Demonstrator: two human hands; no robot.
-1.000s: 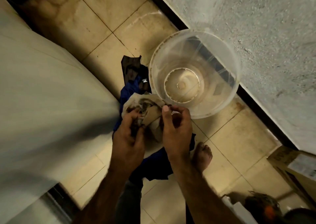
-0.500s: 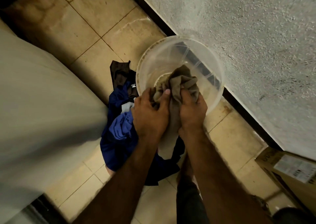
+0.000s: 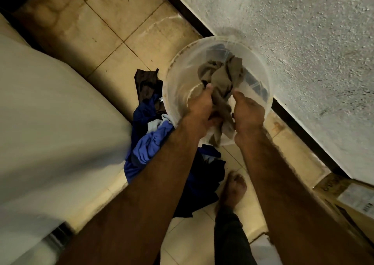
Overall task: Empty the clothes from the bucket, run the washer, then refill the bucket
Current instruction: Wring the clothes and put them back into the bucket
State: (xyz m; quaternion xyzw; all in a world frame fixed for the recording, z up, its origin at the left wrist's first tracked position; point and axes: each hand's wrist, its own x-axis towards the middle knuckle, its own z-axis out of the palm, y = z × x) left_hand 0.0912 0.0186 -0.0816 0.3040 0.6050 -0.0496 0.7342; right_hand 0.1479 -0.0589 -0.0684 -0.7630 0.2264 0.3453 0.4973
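Observation:
A clear plastic bucket (image 3: 178, 78) stands on the tiled floor against the wall. A brown-grey garment (image 3: 222, 76) is bunched inside it, its tail hanging over the near rim. My left hand (image 3: 199, 110) grips the cloth from the left and my right hand (image 3: 248, 112) grips it from the right, both over the bucket's near edge. A heap of blue and dark clothes (image 3: 149, 143) lies on the floor to the bucket's left, partly hidden under my left forearm.
The white washer (image 3: 50, 123) fills the left side. A rough plastered wall (image 3: 303, 41) runs along the right with a dark skirting. A cardboard box (image 3: 348, 200) sits at lower right. My bare foot (image 3: 232, 189) stands beside the clothes heap.
Both hands lifted the brown-grey garment from the heap and pushed it forward into the bucket; it now sits deeper inside than half a second ago.

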